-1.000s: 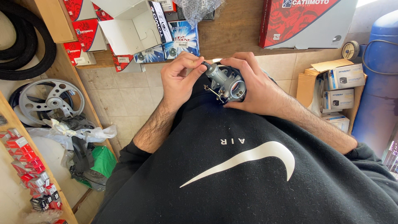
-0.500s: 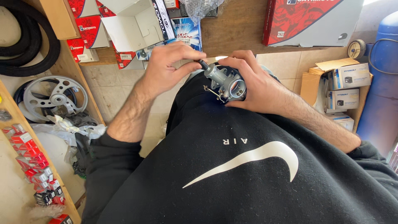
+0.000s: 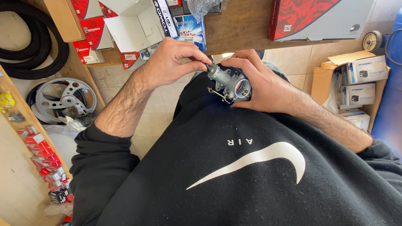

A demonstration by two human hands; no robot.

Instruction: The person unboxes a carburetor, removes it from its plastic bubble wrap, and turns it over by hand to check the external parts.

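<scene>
A small grey metal carburettor with a round bore and thin wire linkages is held in front of my chest, above my black sweatshirt. My right hand cups it from the right and behind, fingers wrapped over its body. My left hand pinches a small dark cap at the carburettor's upper left end between thumb and fingertips. The carburettor's far side is hidden by my right palm.
A wooden counter lies ahead with an open white box, red boxes and a large red-and-grey carton. Stacked small cartons stand at right. Black tyres and a metal wheel sit at left.
My left hand has stretched further out from my body, its forearm now more extended, and its fingers have shifted onto the cap at the carburettor's end. The right hand keeps its hold.
</scene>
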